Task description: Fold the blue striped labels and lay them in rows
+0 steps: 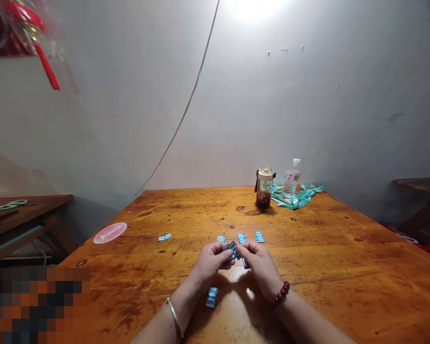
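Observation:
Close together above the table's middle, my left hand [215, 256] and my right hand [254, 260] pinch small flat dark-blue rectangular pieces [232, 247] between thumbs and fingers. The kind of these pieces is too small to make out. Just beyond the hands lie three groups of small blue-and-white rectangular pieces: a left group [220, 238], a middle group [241, 238] and a right group [259, 237]. Another blue-and-white piece [244, 263] shows below my right fingers, partly hidden. Beside my left forearm rests a further blue-and-white stack [211, 297].
Two blue-and-white pieces [165, 237] lie to the left on the wooden table [186, 210], near a pink round sticker [110, 233]. Toward the back right stand a cup with dark liquid [264, 188] and a clear water bottle [292, 178], beside turquoise ribbon [297, 200].

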Demonstrator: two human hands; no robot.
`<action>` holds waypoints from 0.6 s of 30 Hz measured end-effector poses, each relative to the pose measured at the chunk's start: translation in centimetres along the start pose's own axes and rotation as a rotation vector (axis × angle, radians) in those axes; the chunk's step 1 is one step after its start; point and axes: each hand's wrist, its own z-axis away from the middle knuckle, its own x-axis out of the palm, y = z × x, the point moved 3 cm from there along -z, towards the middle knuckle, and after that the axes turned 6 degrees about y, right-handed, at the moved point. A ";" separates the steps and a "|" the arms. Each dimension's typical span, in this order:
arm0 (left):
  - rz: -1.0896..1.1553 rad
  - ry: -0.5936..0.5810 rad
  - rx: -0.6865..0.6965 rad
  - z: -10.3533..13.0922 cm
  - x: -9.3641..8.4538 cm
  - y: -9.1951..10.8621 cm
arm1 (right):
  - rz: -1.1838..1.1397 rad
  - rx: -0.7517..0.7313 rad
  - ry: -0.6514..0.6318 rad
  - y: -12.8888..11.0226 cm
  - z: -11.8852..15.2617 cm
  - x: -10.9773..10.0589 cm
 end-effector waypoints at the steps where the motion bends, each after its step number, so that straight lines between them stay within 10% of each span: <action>1: 0.002 0.013 0.000 0.0 0.0 0.0 | 0.020 -0.027 -0.012 0.1 0.0 0.0; 10: 0.050 0.002 -0.026 0.0 0.0 -0.1 | 0.357 -0.539 -0.038 -0.9 0.7 0.2; 18: 0.106 -0.024 -0.051 0.0 0.0 -0.1 | 0.385 -0.638 -0.050 -2.0 1.3 0.3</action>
